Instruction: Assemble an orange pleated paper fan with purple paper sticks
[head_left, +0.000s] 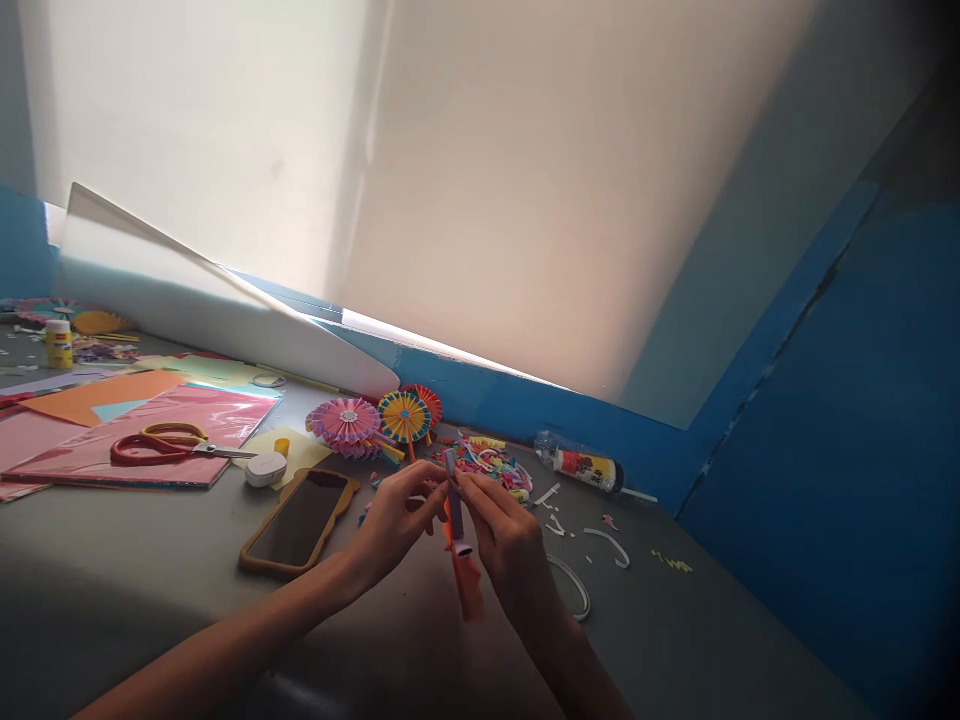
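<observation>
Over the front of the table, my left hand (397,515) and my right hand (504,515) meet with fingertips close together. Between them stands a narrow purple paper strip (455,515), with a curled lower end. Both hands pinch it near its upper part. An orange paper strip (469,585) with a wavy edge hangs just below and behind the purple one; how the two join is hidden by my fingers. Left of my left hand lies a phone in a brown case (300,520). Colourful paper scraps (487,465) are heaped right behind my fingertips.
Pleated paper rosettes (345,425) stand at the back near the wall. Red-handled scissors (161,448) lie on wrapped pink paper (97,450), near a white case (266,468). A glue bottle (581,465) lies back right. A white ring (574,585) is beside my right wrist.
</observation>
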